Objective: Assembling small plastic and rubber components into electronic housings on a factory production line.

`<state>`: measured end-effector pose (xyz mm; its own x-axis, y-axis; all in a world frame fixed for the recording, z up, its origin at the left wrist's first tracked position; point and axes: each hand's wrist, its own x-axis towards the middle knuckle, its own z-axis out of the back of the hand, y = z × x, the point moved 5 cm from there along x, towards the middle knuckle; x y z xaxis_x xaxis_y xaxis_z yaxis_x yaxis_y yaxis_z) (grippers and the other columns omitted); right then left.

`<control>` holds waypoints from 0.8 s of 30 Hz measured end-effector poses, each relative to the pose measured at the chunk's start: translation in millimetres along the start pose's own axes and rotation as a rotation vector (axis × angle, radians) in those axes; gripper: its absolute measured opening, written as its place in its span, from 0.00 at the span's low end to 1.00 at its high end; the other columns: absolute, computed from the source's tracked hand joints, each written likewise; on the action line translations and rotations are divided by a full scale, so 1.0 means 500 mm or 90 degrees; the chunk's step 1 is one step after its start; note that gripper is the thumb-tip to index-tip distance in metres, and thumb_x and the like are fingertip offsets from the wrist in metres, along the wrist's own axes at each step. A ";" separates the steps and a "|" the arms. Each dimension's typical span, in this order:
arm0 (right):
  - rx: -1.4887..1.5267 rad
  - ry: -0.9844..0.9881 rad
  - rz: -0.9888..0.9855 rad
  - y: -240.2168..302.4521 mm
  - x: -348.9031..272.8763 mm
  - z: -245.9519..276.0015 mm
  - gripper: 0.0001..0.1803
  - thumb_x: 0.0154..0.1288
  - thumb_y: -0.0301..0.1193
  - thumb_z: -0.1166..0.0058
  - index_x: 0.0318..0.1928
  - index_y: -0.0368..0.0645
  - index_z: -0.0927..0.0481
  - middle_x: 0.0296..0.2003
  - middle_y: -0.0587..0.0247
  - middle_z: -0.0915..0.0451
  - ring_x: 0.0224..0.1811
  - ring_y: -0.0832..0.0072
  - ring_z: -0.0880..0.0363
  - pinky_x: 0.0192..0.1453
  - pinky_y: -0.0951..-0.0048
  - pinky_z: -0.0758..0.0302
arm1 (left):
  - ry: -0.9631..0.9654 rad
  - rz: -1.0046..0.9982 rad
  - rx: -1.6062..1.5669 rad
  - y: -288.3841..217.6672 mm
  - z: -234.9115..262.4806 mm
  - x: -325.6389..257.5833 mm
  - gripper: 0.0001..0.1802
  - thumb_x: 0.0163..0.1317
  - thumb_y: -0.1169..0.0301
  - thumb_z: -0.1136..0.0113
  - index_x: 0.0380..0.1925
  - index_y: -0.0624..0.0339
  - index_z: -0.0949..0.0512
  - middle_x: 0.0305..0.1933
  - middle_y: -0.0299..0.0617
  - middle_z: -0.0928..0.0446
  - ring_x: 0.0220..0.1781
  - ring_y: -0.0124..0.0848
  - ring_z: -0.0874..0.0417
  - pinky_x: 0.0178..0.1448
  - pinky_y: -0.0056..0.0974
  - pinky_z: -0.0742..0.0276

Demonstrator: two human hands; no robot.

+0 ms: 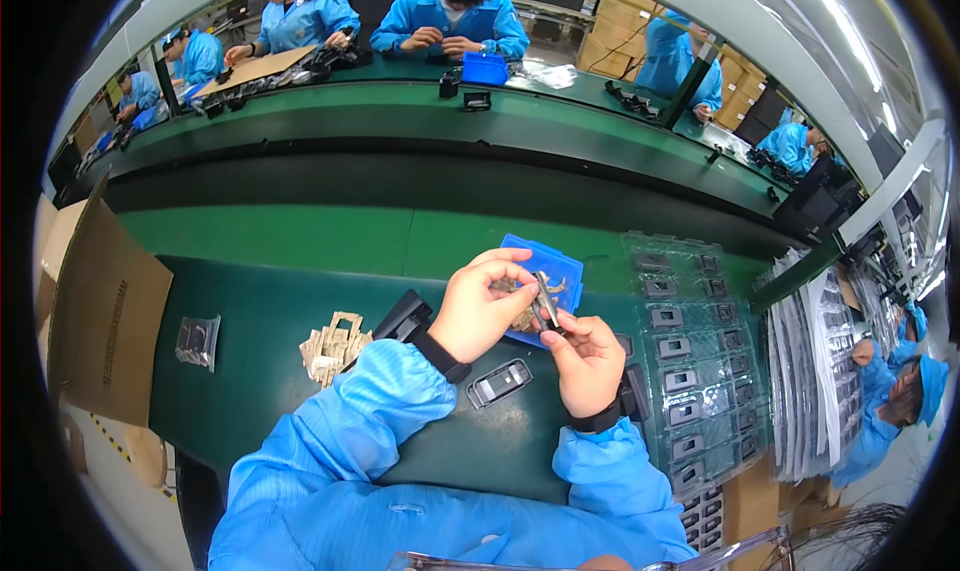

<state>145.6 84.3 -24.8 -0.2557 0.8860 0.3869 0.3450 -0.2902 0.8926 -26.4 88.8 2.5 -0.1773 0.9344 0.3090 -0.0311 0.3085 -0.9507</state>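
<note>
Above the middle of the green table, my left hand and my right hand both pinch a small, narrow dark part with a pale edge. Its exact kind is too small to tell. Behind the hands stands a blue plastic bin with tan pieces in it, partly hidden by my fingers. Below them on the table lies a dark rectangular frame-like housing with an opening. To the left of my left wrist is a loose pile of flat tan pieces.
A clear plastic tray with rows of dark housings lies to the right, beside stacked trays. Far left are a bagged item and an open cardboard box. Co-workers in blue sit across a raised green bench.
</note>
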 end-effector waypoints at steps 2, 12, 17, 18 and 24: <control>0.002 0.007 -0.009 0.004 -0.002 -0.002 0.13 0.63 0.09 0.43 0.46 0.33 0.23 0.50 0.49 0.18 0.57 0.67 0.19 0.61 0.68 0.20 | 0.035 0.013 -0.016 -0.005 -0.009 -0.004 0.02 0.64 0.80 0.39 0.36 0.67 0.21 0.64 0.49 0.30 0.48 0.31 0.15 0.47 0.31 0.15; 0.000 -0.076 -0.071 0.027 0.010 0.015 0.22 0.66 0.19 0.39 0.58 0.35 0.28 0.46 0.55 0.18 0.45 0.67 0.13 0.42 0.76 0.17 | 0.073 -0.245 0.145 -0.031 -0.031 -0.026 0.03 0.69 0.79 0.46 0.40 0.62 0.29 0.60 0.51 0.33 0.53 0.35 0.21 0.51 0.38 0.19; -0.031 -0.152 -0.117 0.037 0.017 0.034 0.16 0.74 0.27 0.46 0.59 0.38 0.28 0.48 0.57 0.20 0.44 0.67 0.13 0.39 0.79 0.17 | 0.037 -0.200 0.467 -0.033 0.007 -0.004 0.04 0.62 0.80 0.41 0.37 0.64 0.23 0.48 0.52 0.22 0.46 0.44 0.17 0.53 0.44 0.21; 0.007 -0.146 -0.122 0.029 0.017 0.036 0.15 0.75 0.28 0.47 0.57 0.38 0.28 0.46 0.58 0.20 0.42 0.69 0.14 0.38 0.79 0.18 | 0.036 -0.199 0.468 -0.027 0.010 -0.006 0.04 0.62 0.80 0.41 0.37 0.64 0.23 0.48 0.52 0.22 0.46 0.44 0.17 0.53 0.44 0.21; 0.024 -0.062 -0.114 0.019 0.010 0.030 0.11 0.76 0.29 0.48 0.53 0.38 0.27 0.39 0.60 0.20 0.32 0.76 0.18 0.34 0.79 0.22 | 0.012 -0.282 0.274 -0.075 -0.018 -0.020 0.12 0.62 0.79 0.38 0.46 0.63 0.18 0.58 0.52 0.22 0.58 0.43 0.18 0.59 0.41 0.22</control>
<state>161.3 91.4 -17.9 -0.2281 0.9535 0.1968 0.3365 -0.1125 0.9349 -14.6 69.6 35.4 -0.0398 0.7382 0.6734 -0.4920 0.5721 -0.6562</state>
